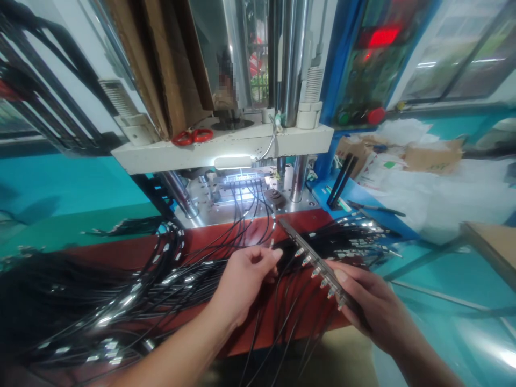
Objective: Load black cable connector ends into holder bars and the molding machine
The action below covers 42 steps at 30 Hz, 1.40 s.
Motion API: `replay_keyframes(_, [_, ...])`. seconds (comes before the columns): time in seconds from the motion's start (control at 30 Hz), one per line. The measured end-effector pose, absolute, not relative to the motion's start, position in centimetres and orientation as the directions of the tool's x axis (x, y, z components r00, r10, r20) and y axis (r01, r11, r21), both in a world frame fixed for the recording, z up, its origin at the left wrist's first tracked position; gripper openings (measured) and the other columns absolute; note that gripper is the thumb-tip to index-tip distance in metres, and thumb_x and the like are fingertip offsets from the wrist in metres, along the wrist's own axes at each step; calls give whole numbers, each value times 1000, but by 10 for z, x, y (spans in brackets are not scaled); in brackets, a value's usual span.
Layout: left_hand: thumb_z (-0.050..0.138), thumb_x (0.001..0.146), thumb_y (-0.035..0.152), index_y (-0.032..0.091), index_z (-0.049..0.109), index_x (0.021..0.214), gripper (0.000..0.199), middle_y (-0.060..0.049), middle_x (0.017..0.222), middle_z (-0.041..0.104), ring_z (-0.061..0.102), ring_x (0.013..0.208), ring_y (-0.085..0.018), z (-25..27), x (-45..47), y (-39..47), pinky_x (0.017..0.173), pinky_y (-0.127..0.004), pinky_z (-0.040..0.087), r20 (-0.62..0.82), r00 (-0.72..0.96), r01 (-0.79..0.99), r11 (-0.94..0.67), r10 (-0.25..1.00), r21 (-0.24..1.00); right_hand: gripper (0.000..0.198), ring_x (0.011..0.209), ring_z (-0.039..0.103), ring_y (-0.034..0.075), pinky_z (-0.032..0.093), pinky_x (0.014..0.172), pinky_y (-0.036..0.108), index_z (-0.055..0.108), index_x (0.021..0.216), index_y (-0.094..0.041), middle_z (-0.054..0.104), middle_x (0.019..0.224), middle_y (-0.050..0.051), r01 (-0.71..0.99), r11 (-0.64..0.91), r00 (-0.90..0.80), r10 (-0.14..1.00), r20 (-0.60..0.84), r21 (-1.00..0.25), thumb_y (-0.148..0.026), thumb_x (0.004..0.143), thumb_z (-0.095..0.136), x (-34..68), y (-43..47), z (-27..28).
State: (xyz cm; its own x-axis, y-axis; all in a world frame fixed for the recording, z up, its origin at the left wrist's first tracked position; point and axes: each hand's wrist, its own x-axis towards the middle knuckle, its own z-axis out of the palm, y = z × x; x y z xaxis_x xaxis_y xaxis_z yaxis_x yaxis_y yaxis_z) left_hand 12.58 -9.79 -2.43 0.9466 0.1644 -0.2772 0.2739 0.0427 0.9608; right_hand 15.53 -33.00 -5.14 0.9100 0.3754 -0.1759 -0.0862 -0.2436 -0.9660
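Note:
My right hand (373, 301) grips one end of a long metal bar (300, 239), its thumb on top. The bar slants up and to the left over the red tabletop (226, 344). Along its near edge sit several small metal connectors (316, 271), with thin black cables hanging below. Left of the bar, my left hand (250, 277) is closed in a pinch. A small pale cable tip (272, 244) pokes up from its fingers; most of that cable is hidden by the hand. The two hands are apart.
A press with a lit metal bed (193, 193) stands ahead, cables running out of its mould (242, 177). Black cable bundles (133, 290) lie left and behind the bar. Red-handled scissors (191, 137) rest on the white press plate (298, 142). Pliers (377, 208) lie right.

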Motion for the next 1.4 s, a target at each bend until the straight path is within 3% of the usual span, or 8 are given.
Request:
replay_keyframes(0.17, [59, 82, 48, 15, 66, 94, 36, 0, 69, 58, 52, 63, -9, -22, 122, -98, 61, -21, 41, -293, 949, 273, 155, 118, 949, 44, 44, 55, 17, 40, 31, 22, 71, 113, -22, 60, 56, 5, -97, -240, 919, 352, -180, -966, -51, 81, 60, 152, -330, -52])
replay_keyframes(0.37, [57, 82, 48, 14, 68, 78, 36, 2, 60, 50, 40, 54, -7, -29, 135, -108, 51, -19, 28, -245, 964, 259, -149, 104, 954, 44, 52, 59, 18, 44, 35, 23, 70, 114, -23, 67, 70, 8, -93, -251, 910, 371, -185, -963, -48, 79, 63, 151, -331, -51])
replay_keyframes(0.5, [54, 84, 45, 14, 69, 77, 36, 4, 59, 46, 32, 52, -6, -30, 140, -109, 52, -20, 23, -231, 972, 235, -208, 45, 950, 43, 53, 61, 19, 46, 37, 24, 70, 115, -24, 69, 74, 8, -113, -262, 910, 361, -206, -958, -48, 81, 62, 151, -331, -50])
replay_keyframes(0.83, [49, 85, 45, 13, 69, 75, 39, 3, 60, 37, 26, 56, -8, -30, 141, -107, 54, -22, 20, -202, 979, 194, -313, 8, 930, 47, 45, 57, 19, 45, 35, 24, 69, 118, -21, 56, 48, 4, -103, -252, 914, 359, -192, -962, -51, 83, 58, 151, -329, -52])
replay_keyframes(1.03, [44, 87, 44, 14, 63, 67, 41, 3, 60, 34, 26, 59, -9, -31, 141, -108, 55, -24, 21, -84, 996, 94, -480, 41, 872, 54, 37, 50, 15, 40, 33, 23, 64, 126, -21, 53, 45, 1, -110, -288, 903, 372, -217, -951, -55, 87, 52, 152, -326, -51])
replay_keyframes(1.4, [40, 90, 39, 16, 47, 56, 41, 4, 58, 26, 21, 56, -9, -33, 142, -110, 54, -25, 17, -30, 999, 46, -590, 37, 806, 52, 44, 57, 19, 48, 40, 26, 67, 121, -20, 51, 42, 1, -84, -312, 904, 376, -204, -946, -55, 85, 53, 152, -321, -45])
